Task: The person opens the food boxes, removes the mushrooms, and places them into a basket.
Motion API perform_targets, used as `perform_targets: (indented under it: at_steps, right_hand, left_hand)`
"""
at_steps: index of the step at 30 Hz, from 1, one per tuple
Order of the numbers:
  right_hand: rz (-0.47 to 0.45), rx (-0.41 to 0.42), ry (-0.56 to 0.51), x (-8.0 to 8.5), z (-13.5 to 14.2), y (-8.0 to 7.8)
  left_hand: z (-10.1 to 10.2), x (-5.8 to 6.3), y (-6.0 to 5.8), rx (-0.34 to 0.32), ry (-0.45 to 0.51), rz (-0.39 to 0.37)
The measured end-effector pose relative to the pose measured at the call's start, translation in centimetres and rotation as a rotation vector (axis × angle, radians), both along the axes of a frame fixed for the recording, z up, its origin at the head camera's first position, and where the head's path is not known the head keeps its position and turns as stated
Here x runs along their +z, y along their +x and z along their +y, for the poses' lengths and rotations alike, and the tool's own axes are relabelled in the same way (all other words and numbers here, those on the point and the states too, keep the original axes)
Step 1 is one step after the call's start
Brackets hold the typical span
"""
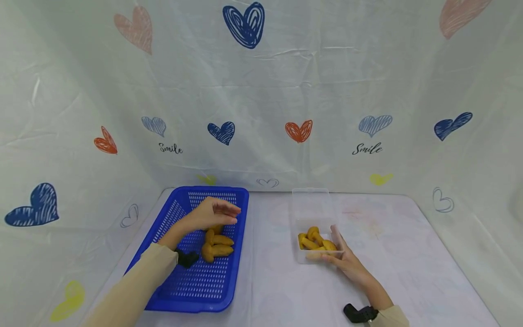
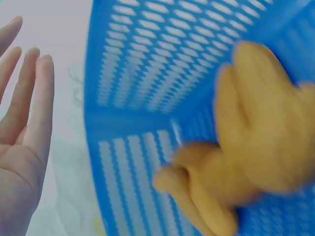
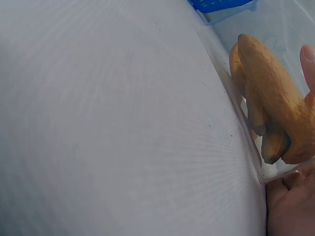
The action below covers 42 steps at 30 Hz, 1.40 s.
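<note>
My left hand (image 1: 209, 214) hovers over the blue plastic basket (image 1: 196, 297), its fingers extended and nothing held. Below it in the basket lie several yellow-brown mushrooms (image 1: 221, 250), blurred in the left wrist view. There, the left hand (image 2: 22, 147) shows at the left edge, outside the basket's rim and apart from the mushrooms. My right hand (image 1: 350, 263) grips the near right corner of a clear plastic box (image 1: 304, 259), thumb at the front and fingers along the right side. More mushrooms (image 3: 270, 83) fill the box, and its lid (image 1: 310, 202) stands open at the back.
A white cloth covers the table (image 1: 273, 290), with faint stains (image 1: 359, 218) at the back right. Behind and beside it hangs a white curtain (image 1: 261, 91) printed with hearts. The basket occupies the left side, and the box stands to its right across a strip of cloth.
</note>
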State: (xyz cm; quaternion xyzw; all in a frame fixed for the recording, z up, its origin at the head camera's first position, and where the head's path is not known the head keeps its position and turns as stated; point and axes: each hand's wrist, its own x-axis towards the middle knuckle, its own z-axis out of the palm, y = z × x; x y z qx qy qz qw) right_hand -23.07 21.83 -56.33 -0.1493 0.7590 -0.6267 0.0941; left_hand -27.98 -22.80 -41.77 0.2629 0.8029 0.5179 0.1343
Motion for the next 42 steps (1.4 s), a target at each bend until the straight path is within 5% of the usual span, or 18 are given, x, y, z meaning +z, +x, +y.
perform_targets:
  at_steps: [16,26,42]
  right_hand:
    - [-0.024,-0.044,0.018,0.3,-0.2,0.0]
    - [-0.014,-0.020,-0.006,0.0,-0.1,0.0]
    - [0.003,-0.013,0.000,0.1,0.0,0.1]
  left_hand:
    - [11.5,1.5,0.1,0.094,0.074,0.062]
    - [17.8,-0.4,0.6,0.138,0.024,0.049]
    - [23.8,-4.0,0.6,0.092,-0.021,0.040]
